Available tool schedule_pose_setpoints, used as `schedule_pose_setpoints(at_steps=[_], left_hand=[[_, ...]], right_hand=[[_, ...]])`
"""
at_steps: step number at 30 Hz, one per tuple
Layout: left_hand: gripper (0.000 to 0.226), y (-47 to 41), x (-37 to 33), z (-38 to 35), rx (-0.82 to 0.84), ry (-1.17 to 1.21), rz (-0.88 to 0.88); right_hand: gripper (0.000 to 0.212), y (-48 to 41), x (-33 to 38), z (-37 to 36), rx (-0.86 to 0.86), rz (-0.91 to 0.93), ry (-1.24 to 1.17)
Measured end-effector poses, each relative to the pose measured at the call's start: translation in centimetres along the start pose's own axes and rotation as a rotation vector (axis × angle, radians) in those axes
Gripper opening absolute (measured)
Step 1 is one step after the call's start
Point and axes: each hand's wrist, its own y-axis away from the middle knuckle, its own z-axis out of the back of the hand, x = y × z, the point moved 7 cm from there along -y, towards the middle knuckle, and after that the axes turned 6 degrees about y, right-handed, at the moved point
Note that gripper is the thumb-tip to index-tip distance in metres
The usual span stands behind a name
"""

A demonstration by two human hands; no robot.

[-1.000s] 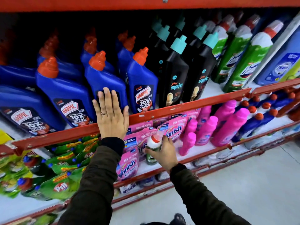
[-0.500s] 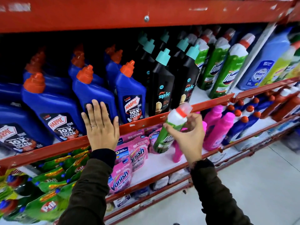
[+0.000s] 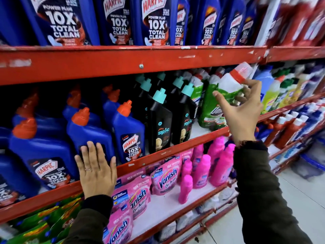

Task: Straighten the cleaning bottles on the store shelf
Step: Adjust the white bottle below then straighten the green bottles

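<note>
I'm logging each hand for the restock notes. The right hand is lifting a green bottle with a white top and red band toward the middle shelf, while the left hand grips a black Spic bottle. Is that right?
Not quite. In the head view the left hand lies flat against a blue Harpic bottle, not gripping a black Spic bottle. The rest stands: the right hand is lifting the green bottle toward the middle shelf.

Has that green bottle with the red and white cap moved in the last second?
Yes. The green bottle has gone up in the right hand, from the pink Vanish shelf to the shelf above, beside the black Spic bottles.
</note>
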Motion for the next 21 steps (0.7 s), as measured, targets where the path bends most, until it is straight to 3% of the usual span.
schedule_pose_setpoints(at_steps=[13,21], left_hand=[[0.071,0.1,0.0,0.0,0.003,-0.017,-0.015],[0.070,0.2,0.1,-0.2,0.011,-0.016,-0.011]], right_hand=[[0.065,-1.3,-4.2,-6.3,0.238,-0.037,0.175],[0.073,-1.1,-6.1,-6.2,0.242,-0.118,0.178]])
